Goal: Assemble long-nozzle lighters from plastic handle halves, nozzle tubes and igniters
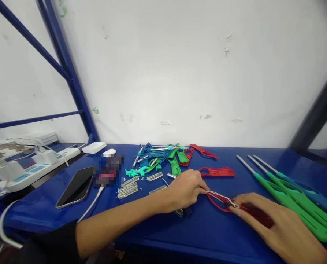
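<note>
Between my hands, low over the blue table, is a red lighter handle shell [218, 208] with an open loop at its front. My right hand [278, 223] wraps around its rear part, thumb and fingers closed on either side. At the front end of the loop, my left hand [184, 190] pinches with its fingertips, which hide what is between them. A thin pale strip [223, 198] runs along the loop. Behind my hands lies another red handle half [219, 172]. Clear fuel tanks [127, 190] lie left of my left hand, and one is partly beneath its wrist.
Green and blue long-nosed lighters [284, 190] with metal tubes lie at right. A pile of green and blue handle halves [175, 165] and turquoise triggers [136, 171] sits at the back. A phone [77, 187], a white cable [92, 205] and a power strip [37, 172] are at left.
</note>
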### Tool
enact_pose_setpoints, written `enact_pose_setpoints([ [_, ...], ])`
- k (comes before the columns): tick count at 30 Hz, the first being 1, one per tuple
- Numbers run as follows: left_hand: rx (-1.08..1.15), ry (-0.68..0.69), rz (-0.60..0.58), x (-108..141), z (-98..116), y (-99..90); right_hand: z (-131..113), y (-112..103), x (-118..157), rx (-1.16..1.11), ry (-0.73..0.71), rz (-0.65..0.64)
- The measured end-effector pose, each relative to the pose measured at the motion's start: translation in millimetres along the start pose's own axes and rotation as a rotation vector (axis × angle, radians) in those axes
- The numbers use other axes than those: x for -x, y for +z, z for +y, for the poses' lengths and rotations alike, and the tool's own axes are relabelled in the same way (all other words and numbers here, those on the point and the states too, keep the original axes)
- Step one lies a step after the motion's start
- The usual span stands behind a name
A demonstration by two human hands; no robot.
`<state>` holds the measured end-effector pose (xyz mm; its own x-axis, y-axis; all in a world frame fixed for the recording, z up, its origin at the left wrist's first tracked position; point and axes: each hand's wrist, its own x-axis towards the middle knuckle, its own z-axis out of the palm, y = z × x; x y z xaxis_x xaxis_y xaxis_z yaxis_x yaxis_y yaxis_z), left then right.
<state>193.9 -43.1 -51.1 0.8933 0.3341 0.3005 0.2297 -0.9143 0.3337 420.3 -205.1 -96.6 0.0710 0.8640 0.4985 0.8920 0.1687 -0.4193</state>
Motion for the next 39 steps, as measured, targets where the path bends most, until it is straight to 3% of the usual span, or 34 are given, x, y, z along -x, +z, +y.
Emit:
enact_pose_setpoints([
  [7,0.105,-0.024,0.071,-2,0,2.8,-29,-8,-1,0.025,0.045,0.012],
  [25,0.087,-0.035,0.107,-2,-2,5.8,-31,-15,6,-0.014,0.052,0.002],
  [32,0.038,-0.009,0.077,2,6,-1.7,-31,-16,6,-0.033,0.07,-0.014],
  [39,-0.108,0.09,-0.031,-3,14,-7.9,-32,-16,4,-0.055,0.075,-0.039],
])
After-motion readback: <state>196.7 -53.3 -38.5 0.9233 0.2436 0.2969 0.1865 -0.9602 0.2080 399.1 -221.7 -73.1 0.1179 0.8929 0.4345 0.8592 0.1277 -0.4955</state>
